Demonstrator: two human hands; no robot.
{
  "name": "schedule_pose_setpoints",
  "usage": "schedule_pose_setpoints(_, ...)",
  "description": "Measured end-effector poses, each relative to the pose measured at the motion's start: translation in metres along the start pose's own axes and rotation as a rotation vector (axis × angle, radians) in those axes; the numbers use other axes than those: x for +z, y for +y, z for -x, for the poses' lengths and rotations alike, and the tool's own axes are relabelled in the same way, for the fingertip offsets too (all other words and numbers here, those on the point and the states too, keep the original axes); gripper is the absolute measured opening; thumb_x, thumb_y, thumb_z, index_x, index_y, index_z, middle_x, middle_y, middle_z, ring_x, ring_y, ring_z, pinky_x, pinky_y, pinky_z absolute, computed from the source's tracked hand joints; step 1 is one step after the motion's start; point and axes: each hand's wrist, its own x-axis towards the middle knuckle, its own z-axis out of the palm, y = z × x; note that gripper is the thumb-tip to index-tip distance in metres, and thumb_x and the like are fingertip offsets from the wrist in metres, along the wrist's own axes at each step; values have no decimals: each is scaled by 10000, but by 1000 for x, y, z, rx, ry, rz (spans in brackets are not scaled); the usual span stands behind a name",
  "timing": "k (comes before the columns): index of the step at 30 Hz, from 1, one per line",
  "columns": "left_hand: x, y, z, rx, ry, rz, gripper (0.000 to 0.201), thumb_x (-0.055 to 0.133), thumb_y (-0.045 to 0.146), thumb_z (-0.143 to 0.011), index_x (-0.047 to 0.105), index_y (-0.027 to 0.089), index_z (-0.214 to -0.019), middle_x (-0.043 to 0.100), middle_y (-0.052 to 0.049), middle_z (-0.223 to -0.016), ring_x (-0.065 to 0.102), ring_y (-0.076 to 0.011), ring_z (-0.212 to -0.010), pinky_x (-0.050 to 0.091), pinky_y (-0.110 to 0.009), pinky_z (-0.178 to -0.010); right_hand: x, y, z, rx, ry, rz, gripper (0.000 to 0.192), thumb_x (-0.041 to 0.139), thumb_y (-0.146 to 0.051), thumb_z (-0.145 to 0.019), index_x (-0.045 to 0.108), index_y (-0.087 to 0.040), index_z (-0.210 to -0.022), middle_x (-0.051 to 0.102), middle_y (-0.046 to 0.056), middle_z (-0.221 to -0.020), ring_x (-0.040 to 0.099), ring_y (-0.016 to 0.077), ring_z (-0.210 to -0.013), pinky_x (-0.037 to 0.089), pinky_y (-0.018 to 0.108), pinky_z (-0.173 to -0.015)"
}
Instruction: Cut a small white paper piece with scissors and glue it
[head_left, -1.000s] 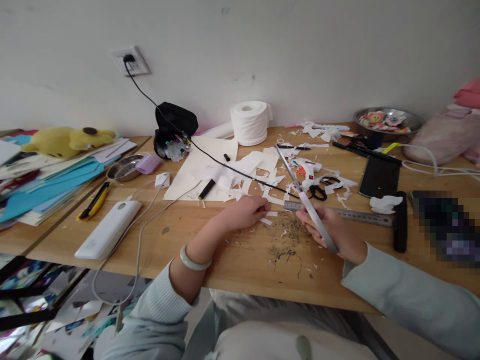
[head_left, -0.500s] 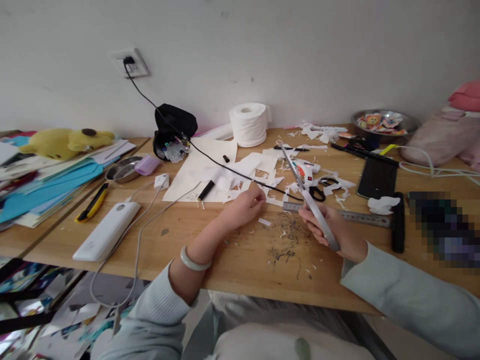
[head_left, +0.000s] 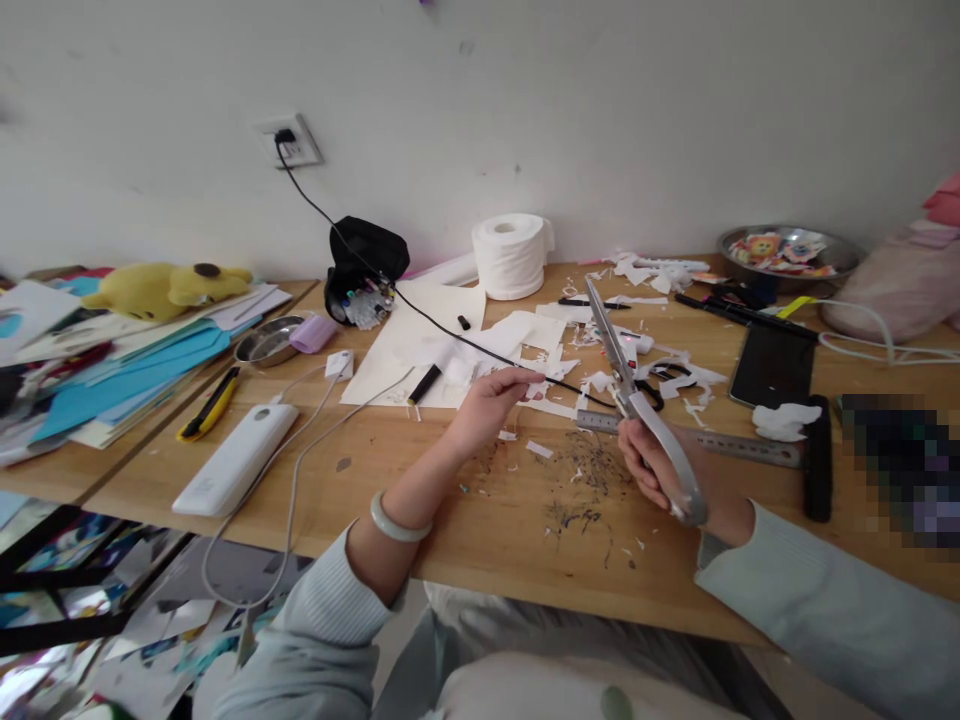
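Your right hand (head_left: 664, 465) is closed around the grey handles of a long pair of scissors (head_left: 637, 400) — the slim metal blades lie together and point up and away from you, over the steel ruler (head_left: 712, 440) lying flat on the worktop (head_left: 450, 510). Your left hand (head_left: 484, 405) is nearly closed, fingertips pinched on a small white paper scrap (head_left: 534, 380) (its exact shape is too small to tell) just above the wooden surface. Jagged white offcuts (head_left: 540, 350) and fine dark shavings (head_left: 585, 470) litter the boards between both hands.
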Motion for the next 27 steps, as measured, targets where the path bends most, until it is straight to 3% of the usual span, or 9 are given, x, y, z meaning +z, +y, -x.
schedule_pose_setpoints(6,2,0,2,33,52,15,243,542,239,-789,675,170,-980,684,-58,-1043,615,-156,-912,446,-319,-885,-1,1,4,-8,-174,-116,626,458,-823,-563,357,-206,-580,336,-87,-410,214,17,-271,202,168,-232)
schedule_pose_setpoints(9,0,1,0,59,104,76,224,577,268,-772,685,181,-948,686,-53,-1056,596,-165,-980,423,-324,-920,-2,-2,8,31,-358,-184,697,469,-866,-470,451,-187,-628,435,-46,-481,320,36,-316,295,191,-274)
schedule_pose_setpoints(13,-8,1,-4,58,194,182,229,658,258,-692,691,178,-904,695,-52,-1018,602,-160,-943,428,-314,-890,-5,-1,12,87,-516,-215,743,425,-850,-553,558,-164,-808,520,3,-619,418,62,-418,355,199,-340)
schedule_pose_setpoints(17,-21,-1,-10,48,222,219,269,683,230,-635,697,168,-896,697,-34,-860,580,-118,-730,453,-269,-736,-13,0,12,206,-664,-246,623,531,-720,-638,574,-165,-918,498,-30,-659,313,-1,-369,237,156,-326)
schedule_pose_setpoints(21,-33,-3,-14,61,171,271,337,686,202,-606,697,165,-940,661,-12,-741,522,-90,-618,423,-241,-638,-26,-3,6,349,-726,-221,542,656,-559,-647,570,-177,-1022,408,-72,-620,206,-21,-378,124,132,-318)
schedule_pose_setpoints(27,-42,-3,-17,52,184,273,363,687,158,-567,704,157,-929,567,26,-588,431,-67,-528,359,-214,-528,-32,2,-7,427,-664,-165,581,685,-558,-601,573,-184,-1032,370,-94,-570,199,-13,-349,128,138,-280)
